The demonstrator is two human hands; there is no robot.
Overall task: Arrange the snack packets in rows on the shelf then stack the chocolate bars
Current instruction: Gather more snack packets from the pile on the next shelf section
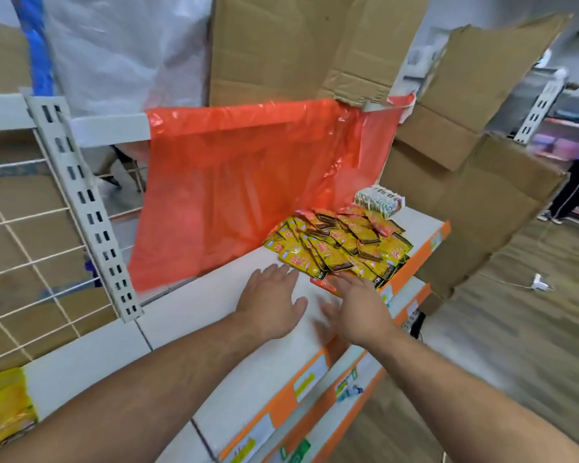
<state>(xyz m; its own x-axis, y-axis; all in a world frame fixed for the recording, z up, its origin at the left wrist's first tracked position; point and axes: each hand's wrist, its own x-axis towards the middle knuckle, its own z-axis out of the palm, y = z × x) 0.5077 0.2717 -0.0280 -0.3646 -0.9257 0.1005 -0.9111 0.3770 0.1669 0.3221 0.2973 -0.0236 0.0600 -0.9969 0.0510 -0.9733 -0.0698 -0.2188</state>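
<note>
Both hands empty, fingers spread: left hand (270, 302) flat over the bare shelf (194, 305), right hand (358, 309) at the near edge of the heaped snack packets (340, 243). Chocolate bars (380, 201) sit behind the heap. Peel packets off the near edge first and lay rows leftward.

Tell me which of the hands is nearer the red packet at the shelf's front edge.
Right. The right hand has its fingertips at the red packet, apparently touching it. The left hand lies flat on the bare shelf, off to the packet's left.

Yellow-and-red snack packets (340, 245) (dark patches too), white shelf (214, 309) edged orange, orange-red plastic sheet (248, 182)
</note>
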